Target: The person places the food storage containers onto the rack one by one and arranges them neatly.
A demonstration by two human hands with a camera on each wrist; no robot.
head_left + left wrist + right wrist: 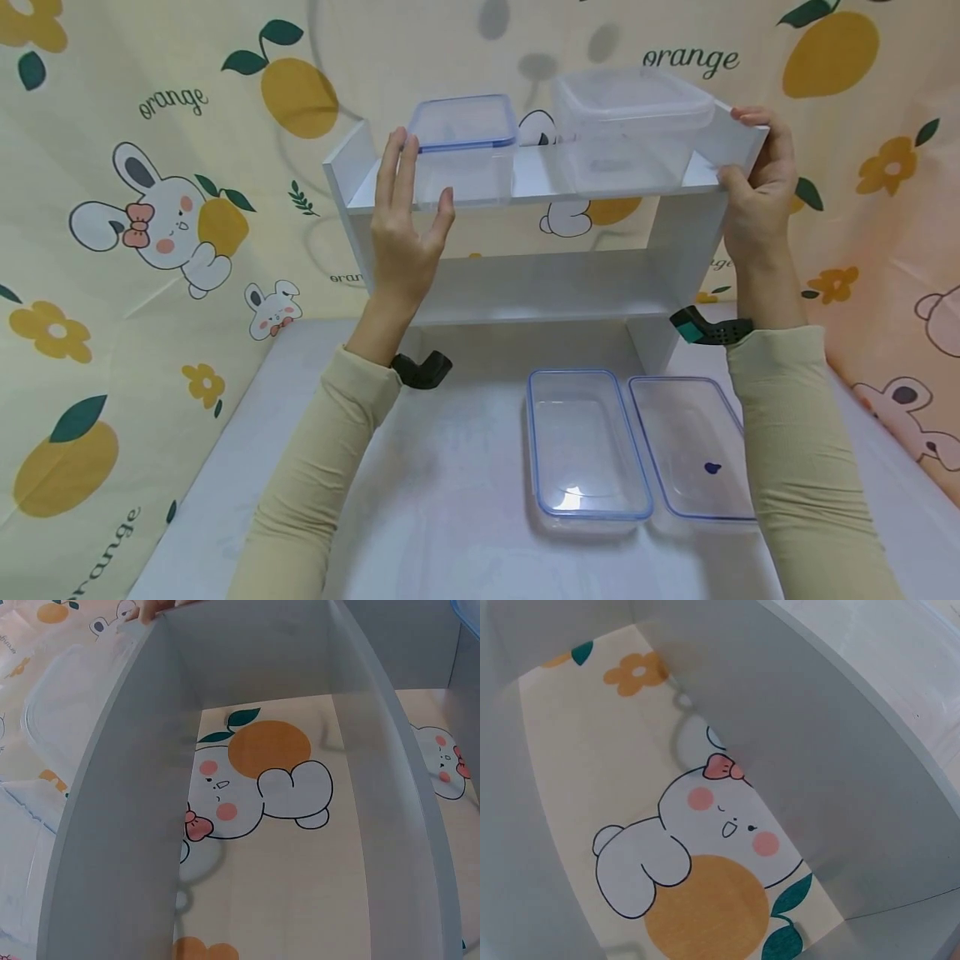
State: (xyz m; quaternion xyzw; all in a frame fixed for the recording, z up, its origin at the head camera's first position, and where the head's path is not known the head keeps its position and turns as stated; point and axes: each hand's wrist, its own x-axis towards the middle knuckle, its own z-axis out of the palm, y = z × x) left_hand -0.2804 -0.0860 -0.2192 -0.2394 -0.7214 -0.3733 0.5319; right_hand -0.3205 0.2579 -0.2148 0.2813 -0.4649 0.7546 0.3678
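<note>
A white two-tier shelf (551, 287) stands against the back of the table. On its top board are a clear container with a blue-rimmed lid (465, 121) and, to the right, a larger clear container with a whitish lid (633, 133). My left hand (405, 242) is raised at the left front corner of the blue-rimmed container, fingers straight up along it and thumb spread. With my right hand (761, 192) I grip the shelf's right side panel (738, 146), fingers over its edge and thumb in front. That hand's fingers (150, 609) also show at the top of the left wrist view.
Two more clear containers with blue rims, a left one (588, 450) and a right one (693, 450), lie side by side on the white table (442, 500); my right sleeve overlaps the right one. A printed cloth (300, 208) hangs behind. Both wrist views look into the shelf's bare compartment (870, 765).
</note>
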